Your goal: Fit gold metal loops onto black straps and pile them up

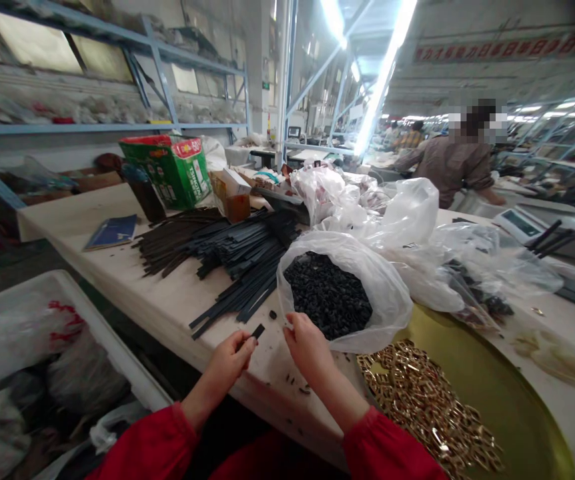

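My left hand (pixel 225 365) pinches a short black strip (pixel 258 331), whose end sticks out past the thumb, over the table's near edge. Beside the near-left rim of a clear plastic bag (pixel 392 293) is my right hand (pixel 311 348), its thumb and finger closed together. Whether they grip anything small cannot be made out. Many small black pieces (pixel 330 297) fill the open bag. One loose black piece (pixel 273 315) lies between the hands. Beyond my left hand, long black strips (pixel 242 250) lie in a fanned pile.
A gold tray (pixel 512 387) at right holds many gold metal buckles (pixel 430 407). Behind are plastic bags (pixel 407 210), a green carton (pixel 170 173) and a blue booklet (pixel 111 232). A white bin (pixel 62 293) stands at left. A person (pixel 450 163) works at far right.
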{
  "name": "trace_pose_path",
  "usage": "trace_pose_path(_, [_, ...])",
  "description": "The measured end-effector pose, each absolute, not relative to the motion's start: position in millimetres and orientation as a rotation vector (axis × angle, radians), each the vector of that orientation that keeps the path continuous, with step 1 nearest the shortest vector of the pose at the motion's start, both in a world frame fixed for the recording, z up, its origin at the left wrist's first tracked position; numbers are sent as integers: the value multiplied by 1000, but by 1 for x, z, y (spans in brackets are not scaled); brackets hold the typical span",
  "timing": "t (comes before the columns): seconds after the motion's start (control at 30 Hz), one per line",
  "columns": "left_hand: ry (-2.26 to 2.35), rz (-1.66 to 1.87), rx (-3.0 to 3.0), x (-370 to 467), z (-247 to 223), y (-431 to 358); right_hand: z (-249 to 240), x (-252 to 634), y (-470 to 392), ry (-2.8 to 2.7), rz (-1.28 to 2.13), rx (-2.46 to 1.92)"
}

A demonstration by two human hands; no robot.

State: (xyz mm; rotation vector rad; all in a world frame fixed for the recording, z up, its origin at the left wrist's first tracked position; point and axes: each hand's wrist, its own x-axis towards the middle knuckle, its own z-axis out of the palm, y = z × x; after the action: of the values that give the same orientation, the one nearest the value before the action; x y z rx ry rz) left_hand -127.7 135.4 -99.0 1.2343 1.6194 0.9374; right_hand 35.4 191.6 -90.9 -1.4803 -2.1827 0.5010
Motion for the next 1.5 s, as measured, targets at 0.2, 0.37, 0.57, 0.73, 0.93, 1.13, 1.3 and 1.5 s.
trace_pose_path(0.2, [1556,1007,1097,-137,-104,140,-104,-8,229,-2394,346,-1579])
trace_pose_path(0.37, [1534,991,1104,-139,-105,139,-109,-13,232,-2520,313,-1615])
trace_pose_path(0.57, [1563,996,1226,-132,-106,133,-99,-3,211,-2582,392,-1539])
trace_pose_path(0.73, [1596,973,1265,-125,-104,126,-97,7,192,-2462,537,-1557])
trace_pose_path(0.93, [1581,915,1327,-118,-103,111,-107,32,170,-2127,830,-1504])
trace_pose_path(1.13, [1510,882,1466,-92,-94,99,-109,61,145,-1729,1189,-1376])
trace_pose_path(1.3, [1501,905,1597,-75,-81,97,-102,74,125,-1076,1632,-1116])
trace_pose_path(1.5, [1541,876,1681,-63,-69,89,-103,83,116,-740,1739,-982])
